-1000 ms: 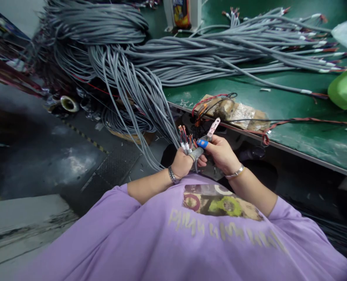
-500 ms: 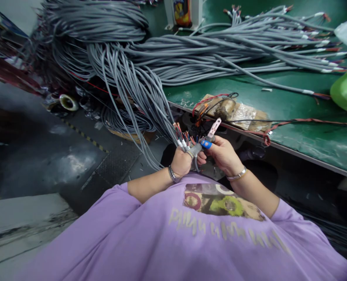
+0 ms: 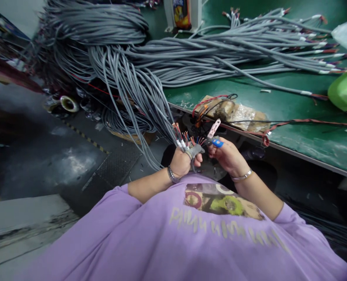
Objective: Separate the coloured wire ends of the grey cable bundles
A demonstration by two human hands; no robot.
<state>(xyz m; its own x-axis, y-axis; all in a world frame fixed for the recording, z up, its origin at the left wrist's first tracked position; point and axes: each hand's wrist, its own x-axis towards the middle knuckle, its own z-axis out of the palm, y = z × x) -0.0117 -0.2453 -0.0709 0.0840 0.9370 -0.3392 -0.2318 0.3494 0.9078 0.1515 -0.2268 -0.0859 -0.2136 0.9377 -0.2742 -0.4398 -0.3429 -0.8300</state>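
Note:
My left hand (image 3: 181, 163) is closed round the ends of several grey cables (image 3: 164, 121), whose stripped red, blue and dark wires (image 3: 177, 132) fan out above the fist. A grey wrapping covers my left thumb. My right hand (image 3: 227, 156) is closed just to the right, a small gap away, with blue tape on its thumb. Its fingers grip a small tool with a pale pink handle (image 3: 214, 128) that points up and right. The tool's lower part is hidden by the fingers.
A green table (image 3: 305, 136) holds long grey cable bundles (image 3: 205, 54), a taped cardboard piece (image 3: 243, 115) at its front edge and a lime green container (image 3: 344, 91). Coiled cables (image 3: 129, 121) and spools (image 3: 68, 104) lie lower left.
My right hand has moved a little right, away from the left hand, opening a gap between them. My left hand has barely moved and still holds the cables.

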